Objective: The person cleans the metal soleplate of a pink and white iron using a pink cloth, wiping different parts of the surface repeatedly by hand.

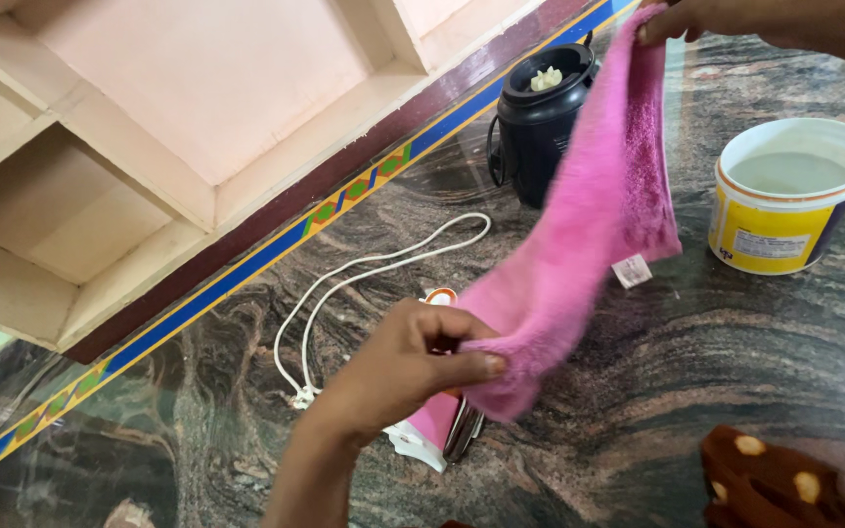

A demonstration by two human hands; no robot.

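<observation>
I am holding a pink towel (599, 225) stretched between both hands above the stone counter (716, 372).

My left hand (413, 367) is pinching the towel's lower end with thumb and fingers closed on it; my right hand (726, 20) is gripping its upper corner. Beneath the towel a clothes iron (442, 430) is lying with its white cord (364, 284), near a black blender base (537, 117) and a yellow-and-white tub (789, 196).

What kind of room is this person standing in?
Most likely a home kitchen or utility corner. A dark mixer-grinder base and a white tub of pale liquid stand on a polished stone counter, below built-in wall shelves. Both hands, left hand and right hand, hold a pink towel.
</observation>
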